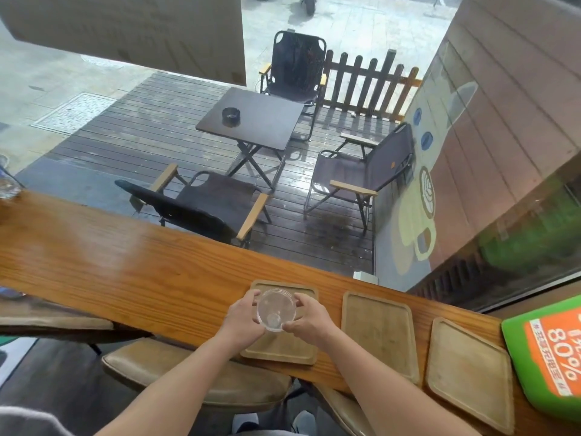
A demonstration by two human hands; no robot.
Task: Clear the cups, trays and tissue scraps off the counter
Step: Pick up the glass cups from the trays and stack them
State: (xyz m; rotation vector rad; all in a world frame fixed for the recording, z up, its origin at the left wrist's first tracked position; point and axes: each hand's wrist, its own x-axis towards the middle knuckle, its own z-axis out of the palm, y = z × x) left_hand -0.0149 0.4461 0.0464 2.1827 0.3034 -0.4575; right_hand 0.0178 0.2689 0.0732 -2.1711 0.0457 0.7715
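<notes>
One camera sits on the person's head. It looks forward and down, close over the counter [125,262] edge and both arms. Farther off, through the window, it sees the deck [151,136] outside.

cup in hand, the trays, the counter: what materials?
Cup: clear, thin-walled, probably plastic, though glass can't be ruled out; both hands hold it. Trays: pale matte wood or bamboo, faint grain, scuffed. Counter: reddish-brown wood, glossy varnish, grain lines and window glare.
</notes>
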